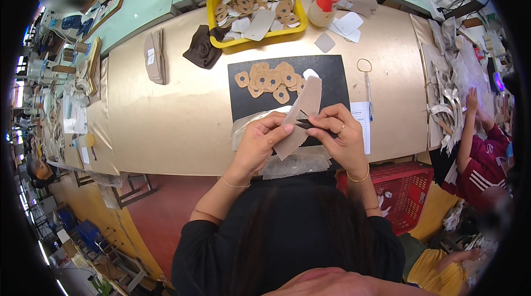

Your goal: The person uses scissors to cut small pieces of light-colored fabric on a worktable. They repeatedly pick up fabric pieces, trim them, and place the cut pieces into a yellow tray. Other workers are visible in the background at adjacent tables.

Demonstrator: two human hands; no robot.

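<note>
Head view: both of my hands are up in front of me, above the near edge of the table covered in shiny gold-tan sheeting [166,113]. With my left hand [260,142] I grip a long, beige-grey, flat strip with a jagged edge [310,99], thumb on top and fingers curled. The strip slants from near left to far right, its far end over the flat black rectangular board [243,105]. My right hand [343,133] is closed in a pinch on a thin, dark, pointed piece [303,125], which lies against the middle of the strip; my fingers cover much of it, so I can't tell whether it is cloth or a tool, or whether it passes through the strip.

On the board, beyond my hands, sits a cluster of tan rounded pieces with dark centres [271,77]. Translucent pale sheets [296,164] lie at the near edge, below my hands. To the right of the board are a white printed paper sheet [360,121] and a slim pen with a blue end [369,94]. At the far side stand a yellow plastic tray full of pieces [229,43] and, right of it, a blue-capped bottle with a red band [323,11].
</note>
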